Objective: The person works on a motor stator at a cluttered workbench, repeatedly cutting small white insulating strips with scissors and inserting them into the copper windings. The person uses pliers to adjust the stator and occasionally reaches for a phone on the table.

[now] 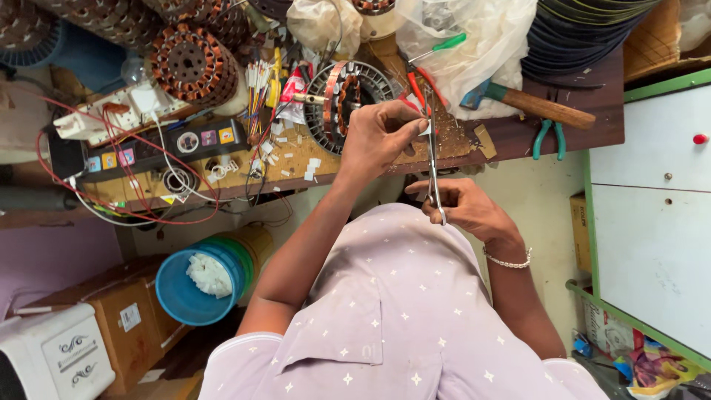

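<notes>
Fingers (416,127) of left hand (381,137) pinching small white piece, right hand (463,209) clamped on scissors (433,167) above the surface (518,137), cutting looks unfinished, stator (342,100) sitting behind, barely wound.

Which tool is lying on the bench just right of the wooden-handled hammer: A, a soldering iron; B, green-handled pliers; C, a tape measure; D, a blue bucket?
B: the green-handled pliers lie at the bench edge beside the hammer.
</notes>
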